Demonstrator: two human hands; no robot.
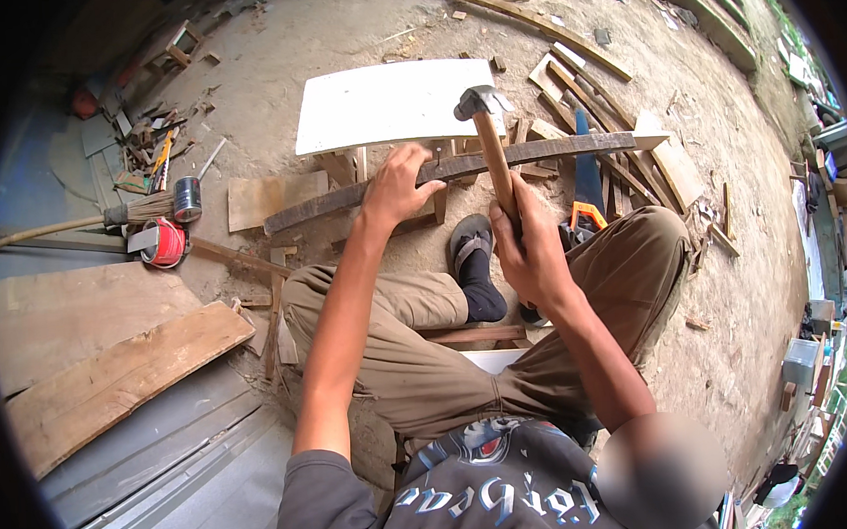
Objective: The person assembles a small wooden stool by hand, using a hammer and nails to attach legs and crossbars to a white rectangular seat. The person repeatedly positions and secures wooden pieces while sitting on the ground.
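My left hand (pixel 399 184) grips a long, dark, weathered wooden strip (pixel 551 149), its fingers over the far edge and its thumb along the near side. Just right of those fingers, a thin nail (pixel 439 156) stands upright at the strip. My right hand (pixel 533 244) is wrapped round the wooden handle of a claw hammer (pixel 495 157). The hammer's metal head is raised, appearing above the strip and over the right edge of a white board (pixel 388 105). Short wood pieces beneath the strip are partly hidden.
A blue handsaw with an orange handle (pixel 588 214) lies right of my feet among scrap wood (pixel 615 105). On the left are a red tin (pixel 165 244), a dark can (pixel 187 198), a broom (pixel 138 210) and wide planks (pixel 126 381). A curved wooden strip (pixel 526 19) lies farther off.
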